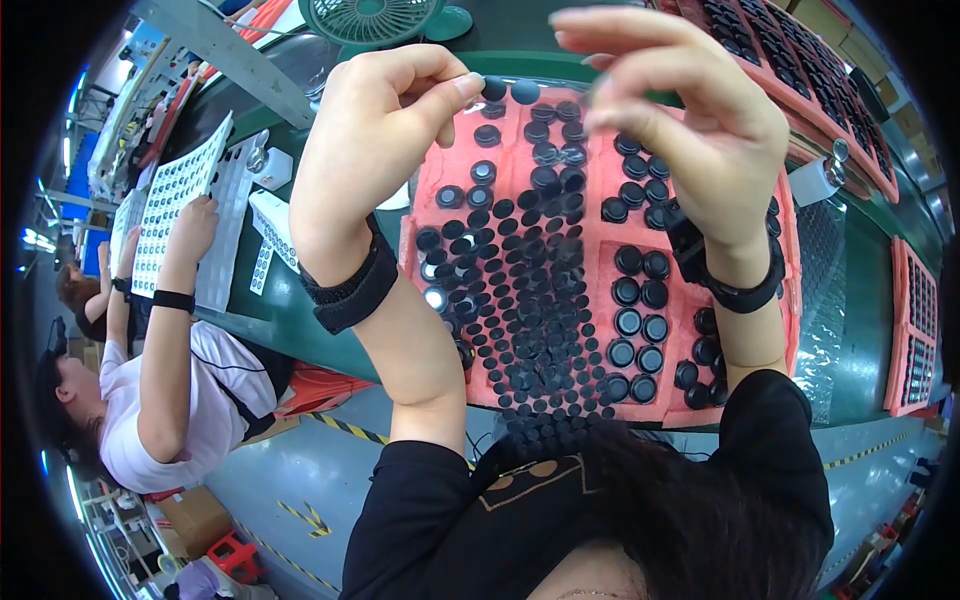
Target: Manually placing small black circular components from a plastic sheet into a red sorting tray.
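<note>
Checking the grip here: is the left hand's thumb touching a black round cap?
Touching. The head view shows the left hand with its thumb tip pressed against a black round cap above the pink tray.

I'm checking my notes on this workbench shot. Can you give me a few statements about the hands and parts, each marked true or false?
1. The left hand pinches a small black round cap. True.
2. The pink tray holds white caps. False: its caps are black.
3. Both wrists wear black wristbands. True.
4. The right hand rests flat on the green table. False: it is raised above the tray.
</note>
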`<action>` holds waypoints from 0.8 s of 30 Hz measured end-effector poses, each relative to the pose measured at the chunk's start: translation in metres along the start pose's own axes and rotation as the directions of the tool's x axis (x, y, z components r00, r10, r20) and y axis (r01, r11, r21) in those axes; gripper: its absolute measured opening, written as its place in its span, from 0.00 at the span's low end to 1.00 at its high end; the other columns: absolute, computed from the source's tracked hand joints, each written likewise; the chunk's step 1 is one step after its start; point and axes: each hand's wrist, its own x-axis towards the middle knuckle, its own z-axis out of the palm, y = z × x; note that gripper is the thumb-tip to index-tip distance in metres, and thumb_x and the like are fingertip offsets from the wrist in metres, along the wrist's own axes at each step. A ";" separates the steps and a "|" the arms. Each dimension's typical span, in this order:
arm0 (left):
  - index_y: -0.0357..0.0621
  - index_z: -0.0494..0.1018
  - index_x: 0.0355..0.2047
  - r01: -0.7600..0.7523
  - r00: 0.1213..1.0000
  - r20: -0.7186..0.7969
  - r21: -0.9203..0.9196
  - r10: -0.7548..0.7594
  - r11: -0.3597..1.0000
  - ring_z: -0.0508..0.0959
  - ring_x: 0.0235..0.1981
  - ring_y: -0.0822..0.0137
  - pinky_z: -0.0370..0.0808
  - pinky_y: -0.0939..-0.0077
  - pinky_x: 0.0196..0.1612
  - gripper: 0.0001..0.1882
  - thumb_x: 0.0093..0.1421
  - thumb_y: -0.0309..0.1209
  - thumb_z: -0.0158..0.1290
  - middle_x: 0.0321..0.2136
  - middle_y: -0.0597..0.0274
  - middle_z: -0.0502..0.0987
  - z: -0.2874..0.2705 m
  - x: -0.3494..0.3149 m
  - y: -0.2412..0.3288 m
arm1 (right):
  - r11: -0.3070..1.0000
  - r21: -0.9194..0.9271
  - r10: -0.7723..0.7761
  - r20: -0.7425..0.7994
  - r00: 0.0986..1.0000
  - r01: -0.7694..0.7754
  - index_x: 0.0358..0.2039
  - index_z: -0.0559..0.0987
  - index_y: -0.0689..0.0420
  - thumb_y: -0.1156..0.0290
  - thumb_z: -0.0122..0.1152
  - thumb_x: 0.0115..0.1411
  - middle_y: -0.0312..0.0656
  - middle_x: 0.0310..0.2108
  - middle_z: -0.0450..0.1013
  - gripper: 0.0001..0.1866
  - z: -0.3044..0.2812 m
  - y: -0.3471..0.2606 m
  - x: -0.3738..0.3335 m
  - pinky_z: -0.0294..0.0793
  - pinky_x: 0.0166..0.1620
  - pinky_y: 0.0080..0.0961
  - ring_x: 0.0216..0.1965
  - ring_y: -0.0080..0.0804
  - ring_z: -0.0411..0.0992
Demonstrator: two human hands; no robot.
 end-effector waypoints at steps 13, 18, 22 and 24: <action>0.33 0.70 0.21 -0.014 1.000 -0.015 -0.055 0.013 0.998 0.69 0.13 0.76 0.64 0.85 0.18 0.06 0.49 0.26 0.49 0.11 0.62 0.68 0.005 -0.003 0.014 | 0.933 -0.354 0.071 0.004 0.997 -0.065 0.31 0.74 0.62 0.86 0.54 0.42 0.42 0.26 0.71 0.13 0.011 0.003 -0.008 0.70 0.28 0.17 0.26 0.27 0.71; 0.33 0.70 0.21 -0.032 0.999 0.002 -0.060 0.032 0.998 0.69 0.14 0.76 0.64 0.85 0.18 0.07 0.49 0.27 0.48 0.11 0.61 0.68 0.005 -0.002 0.007 | 0.912 -0.403 -0.051 0.075 0.996 0.077 0.35 0.71 0.62 0.87 0.54 0.42 0.41 0.25 0.71 0.17 0.006 0.007 -0.013 0.70 0.30 0.17 0.27 0.27 0.71; 0.37 0.70 0.26 -0.060 0.996 0.063 -0.053 0.063 0.997 0.65 0.14 0.84 0.58 0.93 0.14 0.08 0.52 0.30 0.47 0.14 0.70 0.68 0.004 -0.003 0.005 | 0.936 -0.300 -0.177 0.057 0.983 0.186 0.40 0.68 0.61 0.88 0.54 0.42 0.41 0.25 0.71 0.21 0.005 0.019 -0.017 0.70 0.30 0.17 0.28 0.26 0.71; 0.38 0.71 0.26 -0.002 0.997 0.082 -0.088 0.009 0.996 0.65 0.13 0.84 0.58 0.93 0.14 0.08 0.52 0.30 0.47 0.13 0.70 0.68 0.004 -0.003 0.006 | 0.939 -0.251 -0.232 0.038 0.972 0.234 0.42 0.66 0.61 0.88 0.54 0.42 0.41 0.25 0.71 0.23 0.007 0.022 -0.021 0.70 0.30 0.17 0.28 0.26 0.71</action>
